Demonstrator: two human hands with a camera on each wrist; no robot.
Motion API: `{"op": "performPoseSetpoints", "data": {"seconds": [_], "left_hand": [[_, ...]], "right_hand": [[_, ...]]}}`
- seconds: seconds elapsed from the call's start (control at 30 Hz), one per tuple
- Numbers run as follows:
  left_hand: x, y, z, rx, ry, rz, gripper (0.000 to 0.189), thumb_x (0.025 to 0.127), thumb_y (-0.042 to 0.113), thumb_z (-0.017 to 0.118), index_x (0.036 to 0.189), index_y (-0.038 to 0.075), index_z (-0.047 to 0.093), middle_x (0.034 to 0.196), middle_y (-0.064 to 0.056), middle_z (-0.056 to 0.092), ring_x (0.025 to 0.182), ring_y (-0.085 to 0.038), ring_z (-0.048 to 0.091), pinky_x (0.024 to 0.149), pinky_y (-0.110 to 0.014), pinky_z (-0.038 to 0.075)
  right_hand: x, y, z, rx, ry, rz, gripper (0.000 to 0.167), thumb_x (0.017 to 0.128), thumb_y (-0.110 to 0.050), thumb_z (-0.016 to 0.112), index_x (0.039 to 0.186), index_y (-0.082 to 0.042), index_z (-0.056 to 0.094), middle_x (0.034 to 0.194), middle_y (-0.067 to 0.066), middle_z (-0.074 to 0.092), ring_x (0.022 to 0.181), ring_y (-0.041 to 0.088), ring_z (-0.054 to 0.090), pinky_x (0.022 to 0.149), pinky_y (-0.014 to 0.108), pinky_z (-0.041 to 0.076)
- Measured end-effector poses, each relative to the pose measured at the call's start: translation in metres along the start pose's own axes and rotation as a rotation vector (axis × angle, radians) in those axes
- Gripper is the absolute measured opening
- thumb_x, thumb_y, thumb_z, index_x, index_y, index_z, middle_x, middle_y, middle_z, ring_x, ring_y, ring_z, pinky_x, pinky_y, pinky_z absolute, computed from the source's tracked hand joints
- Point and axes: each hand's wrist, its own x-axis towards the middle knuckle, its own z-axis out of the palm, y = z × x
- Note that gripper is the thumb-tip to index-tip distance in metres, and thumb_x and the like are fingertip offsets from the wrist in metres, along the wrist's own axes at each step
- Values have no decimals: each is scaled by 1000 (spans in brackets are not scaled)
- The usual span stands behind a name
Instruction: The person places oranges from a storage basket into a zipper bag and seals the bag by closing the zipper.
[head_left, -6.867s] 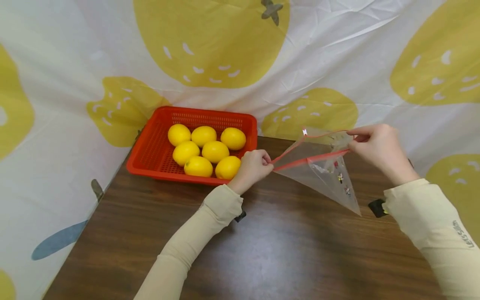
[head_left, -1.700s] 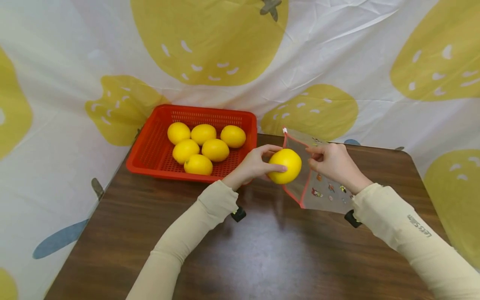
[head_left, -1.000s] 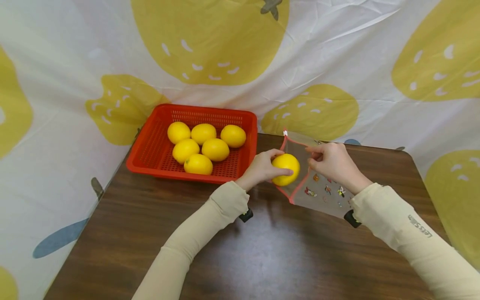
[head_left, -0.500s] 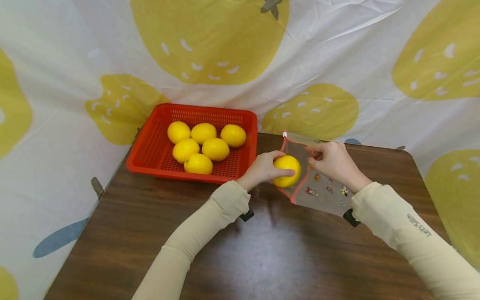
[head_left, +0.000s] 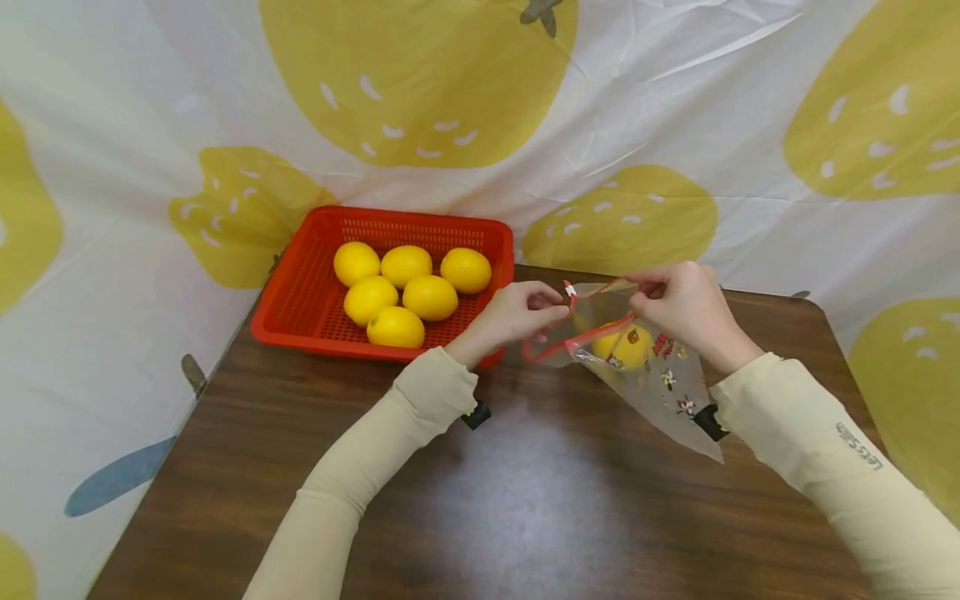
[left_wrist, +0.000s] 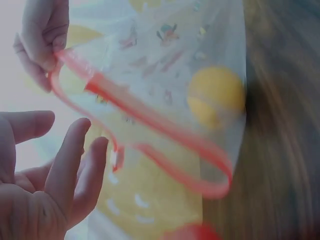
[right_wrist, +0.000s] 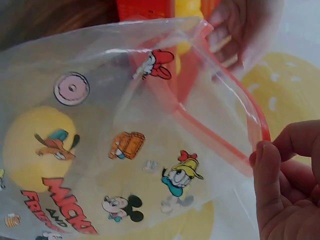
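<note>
My right hand (head_left: 690,312) pinches the red-edged mouth of a clear zip bag (head_left: 660,417) printed with cartoon figures. In the right wrist view, thumb and fingertips grip the red edge at one corner of the opening. A yellow lemon (head_left: 622,346) lies inside the bag, showing through the plastic. My left hand (head_left: 513,321) is beside the open mouth with its fingers loosely spread and nothing in them; the left wrist view shows them apart from the red edge (left_wrist: 145,117). A white slider (head_left: 570,290) sits at the bag's far corner.
To the left, a red plastic basket (head_left: 330,343) holds several lemons (head_left: 406,267). It stands on a dark wooden table (head_left: 525,500). A white cloth (head_left: 675,83) with large yellow fruit prints hangs behind the table.
The lemon my left hand gripped has gone into the bag, and that hand has let go and drawn back left. The bag now sags down to the right under my right hand's pinch.
</note>
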Motion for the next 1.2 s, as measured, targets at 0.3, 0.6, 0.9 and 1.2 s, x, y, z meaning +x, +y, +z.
{"op": "performPoseSetpoints", "data": {"seconds": [0.3, 0.6, 0.9, 1.2], "left_hand": [[-17, -19, -46, 259, 75, -2, 41, 86, 30, 62, 119, 7, 56, 110, -9, 61, 90, -18, 61, 78, -29, 50], [-24, -51, -92, 315, 195, -49, 56, 84, 29, 64, 131, 6, 46, 128, -13, 50, 111, -31, 51, 93, -38, 42], [-33, -79, -127, 313, 282, -187, 63, 83, 34, 64, 134, 4, 43, 138, -16, 41, 122, -33, 41, 99, -45, 35], [-44, -95, -145, 343, 296, -286, 67, 80, 32, 68, 133, 2, 42, 136, -21, 40, 121, -34, 40, 98, -46, 35]], "right_hand": [[-3, 6, -12, -10, -14, 35, 27, 76, -4, 58, 99, -2, 70, 76, 11, 67, 57, 12, 56, 48, 24, 40], [-7, 9, -11, -23, 3, 4, 27, 73, -3, 56, 97, -1, 70, 73, 12, 67, 52, 10, 52, 46, 23, 38], [-9, 10, -13, -20, -4, -14, 27, 74, -2, 58, 98, 0, 70, 74, 13, 68, 54, 7, 53, 47, 19, 39], [-11, 12, -15, -32, 3, -31, 27, 73, -2, 59, 97, 0, 70, 72, 11, 67, 53, 4, 52, 47, 19, 39]]}}
